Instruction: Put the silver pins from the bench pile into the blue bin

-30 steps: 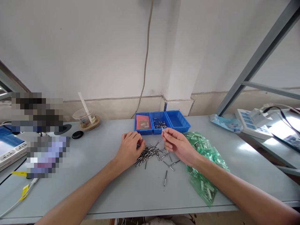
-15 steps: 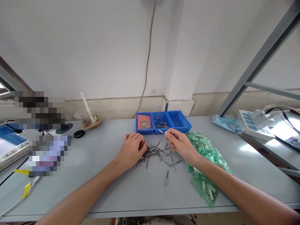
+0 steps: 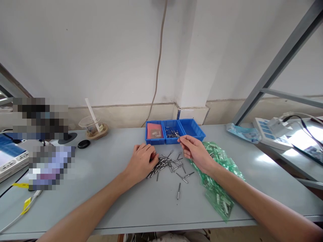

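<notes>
A heap of thin metal pins (image 3: 164, 164), dark at one end with a thicker silver part, lies on the grey table. Over the heap's left edge rests my left hand (image 3: 143, 157), fingers curled in; whatever they hold is hidden. My right hand (image 3: 192, 148) pinches a metal pin at its fingertips, at the front edge of the middle blue bin (image 3: 174, 141). More pins (image 3: 172, 133) lie inside that bin. Several single pins, one of them this nearer pin (image 3: 178, 191), are scattered in front of the heap.
The left blue bin (image 3: 154, 142) holds a pink packet (image 3: 153, 127); the right blue bin (image 3: 192, 128) adjoins the middle one. Green plastic bags (image 3: 219, 201) of parts lie under my right forearm. A plastic cup (image 3: 91, 123), black round object (image 3: 83, 144) and power strip (image 3: 269, 132) stand farther out.
My right hand has shifted slightly right and up at the middle bin's front edge; the pin at its fingertips shows less. My left hand stays at the heap.
</notes>
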